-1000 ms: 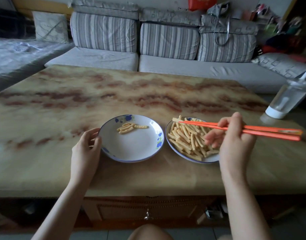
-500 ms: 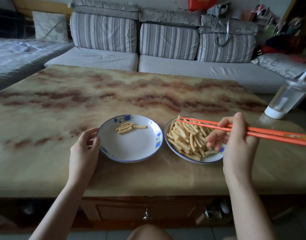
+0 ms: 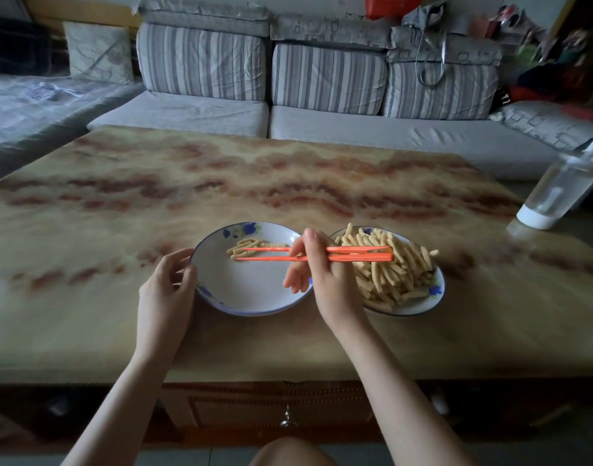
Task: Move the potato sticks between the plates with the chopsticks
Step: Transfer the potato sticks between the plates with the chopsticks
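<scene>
Two white plates with blue flowers sit side by side on the marble-patterned table. The left plate [image 3: 251,294] carries a few potato sticks [image 3: 246,246] near its far rim. A heap of potato sticks [image 3: 402,267] fills the right plate [image 3: 419,309]. My right hand [image 3: 318,270] grips orange chopsticks [image 3: 271,254], whose tips reach over the left plate at the small pile. Whether a stick is between the tips is unclear. My left hand [image 3: 169,290] holds the left plate's near-left rim.
A clear water bottle with a white cap [image 3: 564,186] leans at the table's right edge. A striped grey sofa [image 3: 322,95] runs behind the table [image 3: 120,196]. A drawer handle [image 3: 286,419] shows under the table's front edge.
My right hand has swung left from over the full plate, bringing the chopstick tips above the left plate's small pile. My left hand has stayed on the rim.
</scene>
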`<state>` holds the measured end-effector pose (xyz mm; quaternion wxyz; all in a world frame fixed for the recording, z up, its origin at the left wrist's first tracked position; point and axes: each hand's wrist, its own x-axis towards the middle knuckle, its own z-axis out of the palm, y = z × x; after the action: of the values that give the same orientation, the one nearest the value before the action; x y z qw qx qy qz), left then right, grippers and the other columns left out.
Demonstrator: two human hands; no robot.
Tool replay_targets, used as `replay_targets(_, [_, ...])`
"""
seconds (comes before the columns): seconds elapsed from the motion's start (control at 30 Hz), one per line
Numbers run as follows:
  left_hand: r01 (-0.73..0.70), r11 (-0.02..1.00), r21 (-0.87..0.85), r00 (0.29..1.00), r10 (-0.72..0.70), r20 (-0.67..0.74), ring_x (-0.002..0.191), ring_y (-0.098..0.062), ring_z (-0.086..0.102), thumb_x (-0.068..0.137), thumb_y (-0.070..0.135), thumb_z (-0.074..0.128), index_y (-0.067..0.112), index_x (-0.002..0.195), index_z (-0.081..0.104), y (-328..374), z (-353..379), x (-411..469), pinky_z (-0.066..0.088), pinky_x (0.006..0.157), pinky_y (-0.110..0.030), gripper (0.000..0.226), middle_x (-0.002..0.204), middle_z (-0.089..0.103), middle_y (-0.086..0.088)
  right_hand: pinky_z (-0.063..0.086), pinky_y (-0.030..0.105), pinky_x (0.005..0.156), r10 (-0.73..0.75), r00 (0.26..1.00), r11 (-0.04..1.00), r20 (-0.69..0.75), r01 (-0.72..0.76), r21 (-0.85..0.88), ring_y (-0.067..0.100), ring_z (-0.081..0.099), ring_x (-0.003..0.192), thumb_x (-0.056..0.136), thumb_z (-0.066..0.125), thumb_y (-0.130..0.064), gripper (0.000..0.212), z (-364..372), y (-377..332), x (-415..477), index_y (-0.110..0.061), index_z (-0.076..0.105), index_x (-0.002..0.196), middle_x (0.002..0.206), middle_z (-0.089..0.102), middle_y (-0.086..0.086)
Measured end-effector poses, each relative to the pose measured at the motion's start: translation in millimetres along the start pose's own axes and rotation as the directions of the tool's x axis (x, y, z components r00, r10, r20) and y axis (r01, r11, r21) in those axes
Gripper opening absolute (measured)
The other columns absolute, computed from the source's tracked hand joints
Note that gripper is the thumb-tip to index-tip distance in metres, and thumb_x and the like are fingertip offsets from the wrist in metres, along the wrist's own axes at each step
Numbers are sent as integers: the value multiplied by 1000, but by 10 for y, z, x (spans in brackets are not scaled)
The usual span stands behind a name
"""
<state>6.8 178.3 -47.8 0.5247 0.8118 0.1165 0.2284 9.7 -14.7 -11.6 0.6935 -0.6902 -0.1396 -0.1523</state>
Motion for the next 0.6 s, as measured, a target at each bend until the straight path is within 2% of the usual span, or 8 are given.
replay_targets(0.13, [4,1000,6,1000,-4,2,88,-2,56,93,16,52,21,118,62,-10,2,8,36,66,-4,28,101,63,9,39,21,46,7,1000,1000,31,-7,-14,19,49,43,97,36,-30,34,66,38,10,-10,52,75,51,55,16])
replay_targets(0.23, [5,1000,-2,1000,-5,3,89,-3,57,93,17,52,21,119,63,-10,1,8,39,73,-14,29,103,65,8,39,20,44,16,1000,1000,-12,-16,-23,19,48,41,100,37,-28,36,66,50,11,-8,51,73,50,54,18])
replay_targets(0.33, [2,1000,4,1000,-2,3,89,-3,56,93,17,52,21,120,63,-17,-3,9,38,71,-13,29,102,63,10,37,19,42,27,997,999,-70,-29,-30,18,48,39,103,35,-21,38,39,24,6,-6,50,71,48,52,18])
replay_targets(0.43, [0,1000,8,1000,0,2,89,-3,55,93,17,52,21,120,62,-20,-4,8,38,72,-15,30,104,63,10,37,19,40,34,991,999,-128,-37,-17,20,49,38,103,35,-23,41,8,-17,-12,-7,50,68,46,51,18])
replay_targets(0.6, [-5,1000,11,1000,5,6,90,-3,56,93,17,51,20,121,62,-28,-3,15,36,66,-3,30,108,65,7,36,19,38,48,971,999,-236,-45,19,18,49,35,102,35,-27,44,-61,-111,-47,-9,49,65,44,53,17])
